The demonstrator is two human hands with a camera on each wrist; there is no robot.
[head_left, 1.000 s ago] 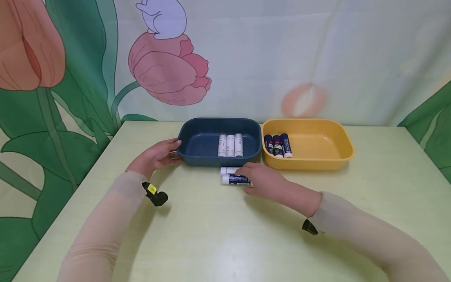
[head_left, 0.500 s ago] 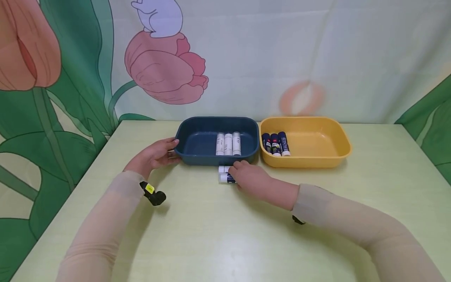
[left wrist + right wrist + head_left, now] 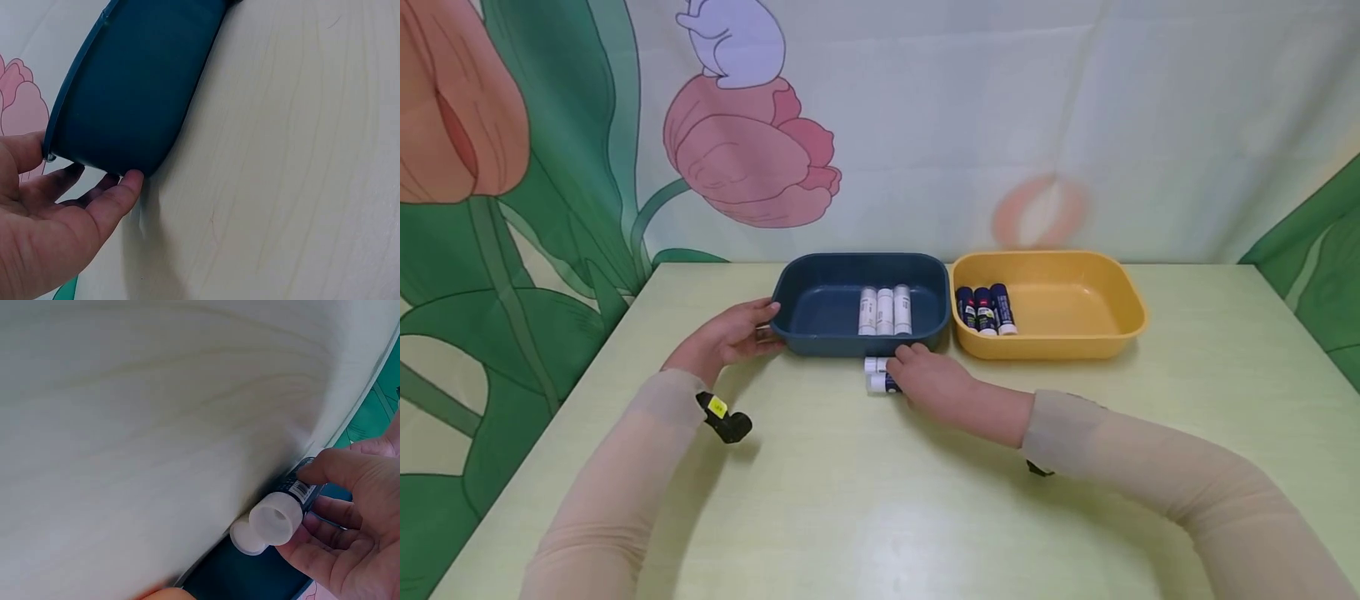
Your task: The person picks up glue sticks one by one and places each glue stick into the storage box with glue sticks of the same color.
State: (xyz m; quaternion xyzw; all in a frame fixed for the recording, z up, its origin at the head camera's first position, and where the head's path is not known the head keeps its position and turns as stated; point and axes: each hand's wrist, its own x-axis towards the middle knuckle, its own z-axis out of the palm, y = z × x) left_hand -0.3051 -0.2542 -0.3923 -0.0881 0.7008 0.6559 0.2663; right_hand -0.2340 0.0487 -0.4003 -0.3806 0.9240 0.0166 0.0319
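My left hand [image 3: 730,337] holds the left end of a navy blue bin [image 3: 820,343]. In the left wrist view its thumb is at the rim and its fingertips touch the outer end wall. Before the bin's front wall, my right hand [image 3: 936,385] grips a dark blue glue stick [image 3: 891,382] with a white end. The right wrist view shows the thumb on its label [image 3: 303,487] and fingers on the far side. Right beside it lies a white glue stick [image 3: 875,364], mostly hidden by the hand; whether the fingers also hold it I cannot tell.
Three white glue sticks [image 3: 885,312] lie side by side in the blue bin. A yellow bin [image 3: 1075,348] stands close at its right, with three dark blue glue sticks [image 3: 985,312] at its left end. Behind the table [image 3: 850,500] hangs a printed curtain [image 3: 910,125].
My right hand has shifted left along the dark blue glue stick, covering more of it and its fingers closing on it. The left hand keeps its place on the bin.
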